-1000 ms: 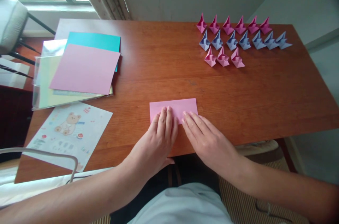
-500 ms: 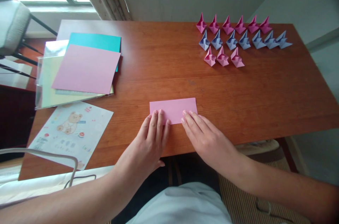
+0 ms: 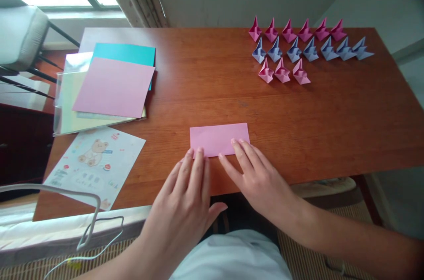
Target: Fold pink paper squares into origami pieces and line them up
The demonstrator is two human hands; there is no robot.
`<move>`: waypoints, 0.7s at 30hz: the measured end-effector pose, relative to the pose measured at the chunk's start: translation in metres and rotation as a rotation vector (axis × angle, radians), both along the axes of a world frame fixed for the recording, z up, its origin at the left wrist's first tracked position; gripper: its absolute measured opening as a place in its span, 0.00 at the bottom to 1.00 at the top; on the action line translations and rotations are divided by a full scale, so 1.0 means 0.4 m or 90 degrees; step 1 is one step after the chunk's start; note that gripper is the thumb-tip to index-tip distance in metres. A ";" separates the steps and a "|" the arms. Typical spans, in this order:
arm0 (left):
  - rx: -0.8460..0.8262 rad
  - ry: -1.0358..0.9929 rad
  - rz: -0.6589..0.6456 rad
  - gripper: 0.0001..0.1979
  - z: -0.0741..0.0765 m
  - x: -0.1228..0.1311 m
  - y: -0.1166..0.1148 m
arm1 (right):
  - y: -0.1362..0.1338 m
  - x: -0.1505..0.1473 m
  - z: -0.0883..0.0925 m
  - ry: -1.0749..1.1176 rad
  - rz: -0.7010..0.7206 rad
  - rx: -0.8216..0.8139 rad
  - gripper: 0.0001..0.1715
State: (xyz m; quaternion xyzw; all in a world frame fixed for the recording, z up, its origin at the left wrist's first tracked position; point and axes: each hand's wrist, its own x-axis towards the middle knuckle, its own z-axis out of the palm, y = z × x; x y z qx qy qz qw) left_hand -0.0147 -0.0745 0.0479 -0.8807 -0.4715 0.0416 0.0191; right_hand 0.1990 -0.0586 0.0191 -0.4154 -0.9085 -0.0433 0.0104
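Note:
A folded pink paper rectangle [image 3: 217, 138] lies flat on the wooden table [image 3: 331, 116] near its front edge. My left hand [image 3: 187, 196] lies open with fingers stretched out, its fingertips at the paper's lower left edge. My right hand [image 3: 258, 176] is open and flat too, its fingertips resting on the paper's lower right corner. Neither hand grips anything.
Rows of small folded pink paper figures [image 3: 296, 30] and blue paper figures [image 3: 311, 49] stand at the table's far right. A stack of coloured sheets [image 3: 111, 85] in a clear sleeve lies at the left, with a bear-printed sheet [image 3: 94, 165] in front. A chair [image 3: 20, 32] stands by the window.
My left hand has slid back off the pink paper toward me and to the left, so only its fingertips reach the edge. My right hand has stayed on the lower right corner.

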 end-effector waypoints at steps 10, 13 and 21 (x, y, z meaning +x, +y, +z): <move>0.005 -0.028 -0.001 0.47 -0.063 0.016 -0.005 | -0.011 -0.026 0.022 -0.018 -0.064 -0.043 0.31; 0.004 -0.027 -0.006 0.48 -0.059 0.014 -0.001 | -0.014 -0.010 0.031 -0.027 -0.075 -0.033 0.28; -0.010 -0.071 0.014 0.45 -0.071 0.011 -0.005 | -0.028 0.041 0.036 -0.033 -0.113 0.001 0.29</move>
